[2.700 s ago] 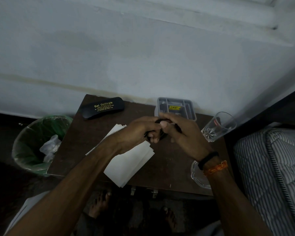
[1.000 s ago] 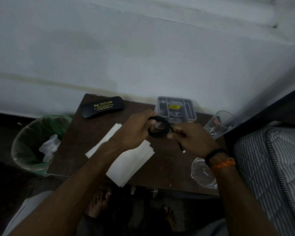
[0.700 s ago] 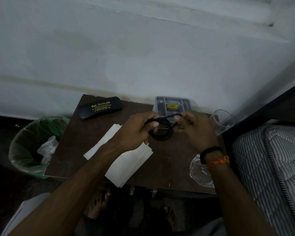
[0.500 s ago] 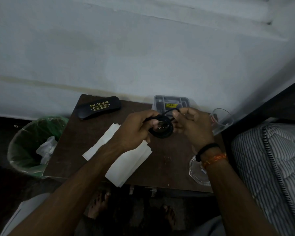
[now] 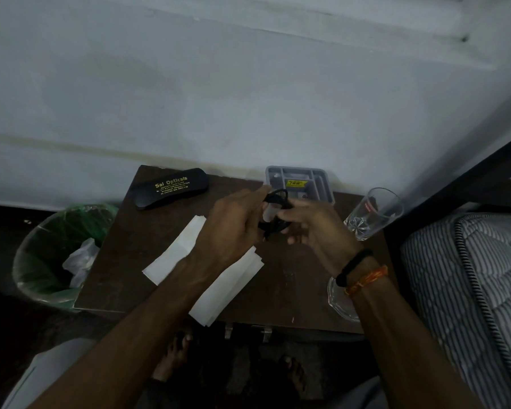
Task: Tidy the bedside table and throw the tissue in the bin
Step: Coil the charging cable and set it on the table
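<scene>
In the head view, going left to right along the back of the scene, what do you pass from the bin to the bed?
Green-lined bin → black spectacle case → grey compartment tray → clear drinking glass → striped mattress. The hands, coiled cable and white papers overlap mid-table, so they are left out.

"Sai Opticals" is printed in gold lettering on the lid of the black spectacle case (image 5: 169,188); the smaller gold lines printed beneath it cannot be read. A yellow label with dark characters is fixed inside the grey tray (image 5: 322,178); its characters are too blurred to be read. A small red marking is printed on the drinking glass (image 5: 373,214) and is illegible.
</scene>
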### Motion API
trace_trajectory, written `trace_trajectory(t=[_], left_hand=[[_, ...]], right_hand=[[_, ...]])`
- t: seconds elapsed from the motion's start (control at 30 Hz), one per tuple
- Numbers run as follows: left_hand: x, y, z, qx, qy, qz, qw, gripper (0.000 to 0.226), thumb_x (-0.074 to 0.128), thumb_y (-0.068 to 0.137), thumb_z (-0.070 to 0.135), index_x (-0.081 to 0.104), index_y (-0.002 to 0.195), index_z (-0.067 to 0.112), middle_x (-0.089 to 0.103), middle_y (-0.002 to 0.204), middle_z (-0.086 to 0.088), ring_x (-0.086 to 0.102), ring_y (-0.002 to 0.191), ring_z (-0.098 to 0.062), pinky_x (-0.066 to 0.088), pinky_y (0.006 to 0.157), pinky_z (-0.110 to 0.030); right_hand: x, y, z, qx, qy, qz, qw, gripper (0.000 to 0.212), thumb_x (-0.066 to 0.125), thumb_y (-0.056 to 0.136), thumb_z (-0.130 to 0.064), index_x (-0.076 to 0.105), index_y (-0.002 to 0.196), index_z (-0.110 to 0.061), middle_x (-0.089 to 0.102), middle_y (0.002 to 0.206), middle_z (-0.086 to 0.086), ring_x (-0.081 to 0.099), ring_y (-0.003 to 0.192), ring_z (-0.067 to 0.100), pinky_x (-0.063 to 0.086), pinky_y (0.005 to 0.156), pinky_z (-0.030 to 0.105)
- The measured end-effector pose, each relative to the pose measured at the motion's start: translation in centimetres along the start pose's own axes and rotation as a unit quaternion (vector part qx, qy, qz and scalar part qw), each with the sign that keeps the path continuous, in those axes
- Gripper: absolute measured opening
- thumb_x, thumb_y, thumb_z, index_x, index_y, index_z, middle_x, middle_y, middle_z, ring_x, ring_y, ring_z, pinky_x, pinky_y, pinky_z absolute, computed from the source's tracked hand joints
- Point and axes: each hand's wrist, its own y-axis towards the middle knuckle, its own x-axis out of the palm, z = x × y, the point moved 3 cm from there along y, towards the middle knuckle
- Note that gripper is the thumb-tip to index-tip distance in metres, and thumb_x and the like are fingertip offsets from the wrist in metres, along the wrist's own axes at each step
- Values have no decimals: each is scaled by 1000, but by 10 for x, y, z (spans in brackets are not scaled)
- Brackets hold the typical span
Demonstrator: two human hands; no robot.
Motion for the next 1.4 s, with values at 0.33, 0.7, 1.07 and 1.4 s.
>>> trace_trajectory(t=[0.33, 0.7, 1.07, 1.4], left_hand=[[9, -5, 6, 42, 104, -47, 993, 66, 78, 72, 2, 54, 132, -7, 68, 91, -22, 67, 74, -33, 56, 64, -38], [18, -3, -4, -49, 185, -60, 980, 67, 62, 90, 10, 32, 150, 5, 60, 119, -18, 59, 100, -29, 43, 74, -29], [6, 3, -15, -77, 175, -98, 977, 51, 57, 95, 14, 43, 145, 17, 57, 131, -9, 55, 116, -24, 51, 94, -38], [-5, -1, -14, -264, -442, -48, 856, 24, 52, 97, 0, 66, 117, 1, 63, 98, -29, 67, 91, -36, 61, 74, -42]], right_hand=[[15, -5, 7, 37, 22, -24, 999, 23, 64, 90, 2, 66, 113, -4, 73, 101, 19, 74, 77, 26, 62, 66, 35], [18, -19, -1, 60, -10, -45, 997, 20, 71, 82, 8, 65, 100, 1, 69, 80, 22, 67, 62, 23, 61, 62, 38], [10, -19, -12, -285, -557, 76, 776, 44, 62, 86, -1, 64, 127, -17, 72, 103, 5, 67, 91, 22, 53, 81, 32], [-15, 8, 6, -322, -550, 212, 741, 42, 61, 80, 9, 71, 111, -17, 68, 109, 5, 61, 102, 30, 49, 86, 39]])
